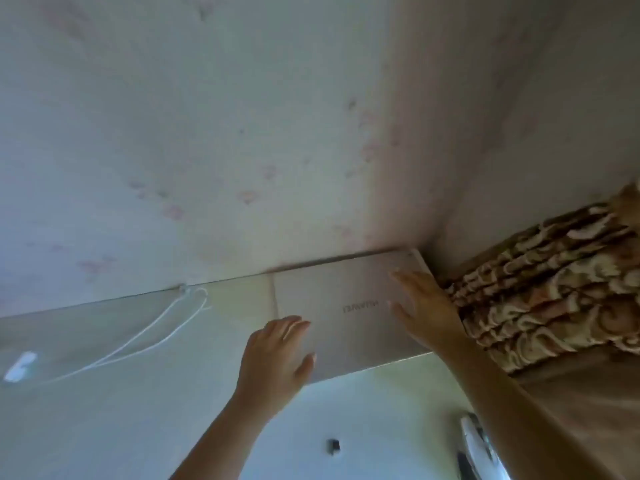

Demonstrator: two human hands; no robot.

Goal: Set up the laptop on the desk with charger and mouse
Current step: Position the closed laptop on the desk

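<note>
Closed laptop [349, 313] lay flat on the pale desk [104, 410], lid up, logo reading upside down from the camera, pushed into the far right corner against the wall [207, 133]. Left hand [277, 355] rested on the lid's near-left corner, fingers straight and loosely spread, gripping nothing. Right hand [426, 306] lay flat on the lid's right side, fingers extended toward the wall. Patterned curtain [554, 289] hung just beside the laptop's right edge, close to the right wrist. White charger brick [19, 367] sat at the desk's far left, well apart from the laptop; its white cable [152, 330] looped up to the wall line. Small dark object [333, 446] on the near desk, too small to identify. Shiny silver-black item [479, 448] near the bottom right edge, blurred, possibly the mouse, can't tell.
</note>
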